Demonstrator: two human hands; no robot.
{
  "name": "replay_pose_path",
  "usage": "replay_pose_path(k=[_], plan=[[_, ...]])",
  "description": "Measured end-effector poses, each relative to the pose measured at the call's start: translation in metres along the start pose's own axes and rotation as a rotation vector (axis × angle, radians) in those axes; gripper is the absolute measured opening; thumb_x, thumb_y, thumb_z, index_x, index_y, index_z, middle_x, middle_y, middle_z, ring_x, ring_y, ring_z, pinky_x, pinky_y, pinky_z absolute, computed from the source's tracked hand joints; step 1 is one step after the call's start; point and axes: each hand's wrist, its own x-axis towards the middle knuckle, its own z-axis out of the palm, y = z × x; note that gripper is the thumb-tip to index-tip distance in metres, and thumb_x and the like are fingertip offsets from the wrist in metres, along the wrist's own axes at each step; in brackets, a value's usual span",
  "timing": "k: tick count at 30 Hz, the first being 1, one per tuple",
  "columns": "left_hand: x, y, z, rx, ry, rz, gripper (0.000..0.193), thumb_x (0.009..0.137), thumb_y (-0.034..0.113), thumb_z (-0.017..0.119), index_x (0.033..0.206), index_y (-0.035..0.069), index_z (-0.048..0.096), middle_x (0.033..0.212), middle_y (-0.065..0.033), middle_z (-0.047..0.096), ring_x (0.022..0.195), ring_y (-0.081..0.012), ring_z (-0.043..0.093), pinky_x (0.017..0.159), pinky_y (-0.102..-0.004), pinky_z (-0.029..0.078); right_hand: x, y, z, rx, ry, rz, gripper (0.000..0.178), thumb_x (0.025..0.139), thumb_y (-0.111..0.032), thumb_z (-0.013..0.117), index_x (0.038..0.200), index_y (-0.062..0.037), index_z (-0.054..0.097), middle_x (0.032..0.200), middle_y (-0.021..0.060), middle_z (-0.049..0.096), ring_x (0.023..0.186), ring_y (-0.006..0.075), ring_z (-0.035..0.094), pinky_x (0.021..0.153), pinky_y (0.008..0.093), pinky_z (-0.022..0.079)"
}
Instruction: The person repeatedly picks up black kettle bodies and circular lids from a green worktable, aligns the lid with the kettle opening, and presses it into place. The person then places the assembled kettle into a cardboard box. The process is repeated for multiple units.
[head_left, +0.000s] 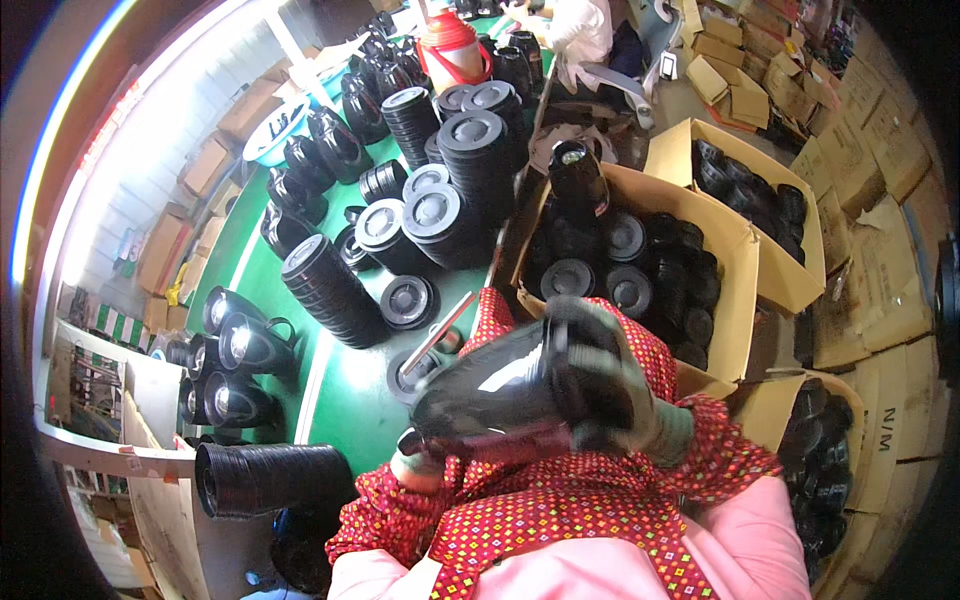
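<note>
A glossy black jug (490,390) lies tilted on its side in front of my chest. My right hand (635,385), in a grey-green glove, wraps round its wide dark end and is smeared by motion. My left hand (418,468) supports the narrower end from below; the jug hides most of its fingers. Just beyond the jug, a thin red-and-white stick (440,330) slants over a black round disc (408,375) on the green table (350,400). Another black disc-shaped lid (408,300) sits farther up.
Tall stacks of black lids (435,210) fill the table's middle. Black jugs (240,345) with shiny insides lie at left, near a stack of black rings (270,480). A red-and-white container (452,50) stands behind. Cardboard boxes (740,300) of black parts are at right. Another person (580,35) sits beyond.
</note>
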Motion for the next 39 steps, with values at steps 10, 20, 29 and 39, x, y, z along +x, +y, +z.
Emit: replay_pose_path(k=[10, 20, 29, 39], plan=[[0.030, 0.041, 0.010, 0.283, 0.280, 0.160, 0.033, 0.096, 0.014, 0.058, 0.121, -0.001, 0.072, 0.123, -0.0157, 0.072, 0.118, -0.0303, 0.068, 0.106, -0.0392, 0.052, -0.066, 0.080, 0.020, 0.788, 0.488, 0.693, 0.047, 0.114, -0.032, 0.043, 0.150, -0.0030, 0.053, 0.146, 0.0081, 0.061, 0.133, 0.0217, 0.058, 0.119, 0.0362, 0.041], [-0.007, 0.020, 0.010, 0.996, -0.398, 0.091, 0.070, 0.081, 0.019, 0.084, 0.144, 0.007, 0.058, 0.136, -0.0230, 0.064, 0.117, -0.0434, 0.067, 0.102, -0.0441, 0.054, -0.028, 0.154, -0.043, 0.579, -0.451, 1.042, 0.041, 0.095, -0.023, 0.077, 0.127, 0.0021, 0.073, 0.117, 0.0102, 0.077, 0.111, 0.0159, 0.071, 0.104, 0.0324, 0.053], [0.048, -0.016, -0.137, 1.825, 0.157, 0.003, 0.091, 0.075, 0.035, 0.085, 0.155, 0.010, 0.048, 0.116, -0.0097, 0.065, 0.112, -0.0332, 0.059, 0.096, -0.0489, 0.046, -0.030, 0.170, -0.012, -0.221, -0.762, 0.228, 0.032, 0.092, -0.008, 0.061, 0.124, -0.0079, 0.067, 0.122, 0.0113, 0.067, 0.115, 0.0324, 0.067, 0.100, 0.0385, 0.054], [0.062, 0.090, -0.026, 1.337, 0.146, 0.185, 0.059, 0.081, -0.008, 0.071, 0.138, 0.006, 0.069, 0.093, -0.0157, 0.068, 0.080, -0.0328, 0.070, 0.073, -0.0385, 0.054, 0.051, 0.120, -0.038, -0.153, -0.195, 0.308, 0.034, 0.101, -0.024, 0.065, 0.132, -0.0093, 0.068, 0.140, 0.0156, 0.062, 0.132, 0.0367, 0.058, 0.114, 0.0459, 0.043]])
